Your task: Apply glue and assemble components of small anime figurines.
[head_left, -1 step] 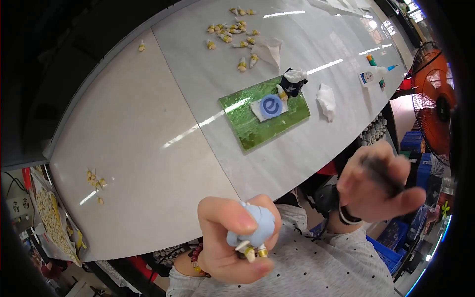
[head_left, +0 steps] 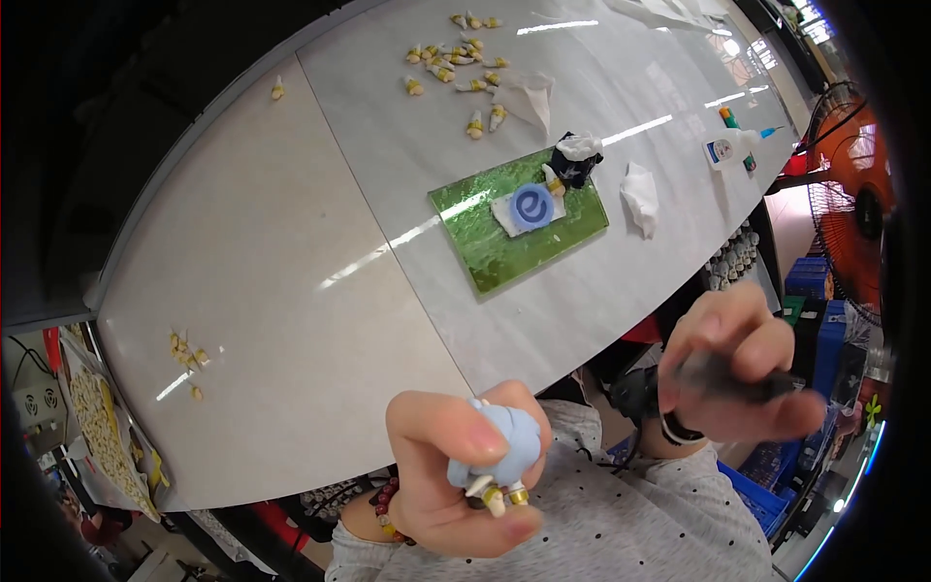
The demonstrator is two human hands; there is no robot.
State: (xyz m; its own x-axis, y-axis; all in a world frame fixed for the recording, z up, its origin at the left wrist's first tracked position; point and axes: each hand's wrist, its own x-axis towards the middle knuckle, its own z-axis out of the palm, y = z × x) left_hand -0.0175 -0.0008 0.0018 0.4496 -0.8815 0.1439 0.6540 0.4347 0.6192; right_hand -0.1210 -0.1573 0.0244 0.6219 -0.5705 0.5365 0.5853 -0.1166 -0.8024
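My left hand (head_left: 451,475) is closed round a small light-blue figurine (head_left: 514,441), held near the table's front edge. Below the blue part, two small pale pieces with gold bands (head_left: 495,500) stick out between the fingers. To the right, my right hand (head_left: 732,373) is raised beyond the table edge, its fingers curled round a dark, elongated object (head_left: 732,378). Motion smears that object, and its kind cannot be made out. A green slab (head_left: 504,262) lies on the table with a round blue piece (head_left: 531,209) on a white pad.
Several small pale pieces with gold bands (head_left: 451,58) lie at the back; a few more (head_left: 184,351) lie at left. White tissues (head_left: 639,199), a black container with white wadding (head_left: 574,165), a white bottle (head_left: 729,150) and an orange fan (head_left: 849,175) stand around.
My right hand has shifted slightly and its fingers and dark object have turned. My left hand stays nearly in place with the figurine, which has moved very little.
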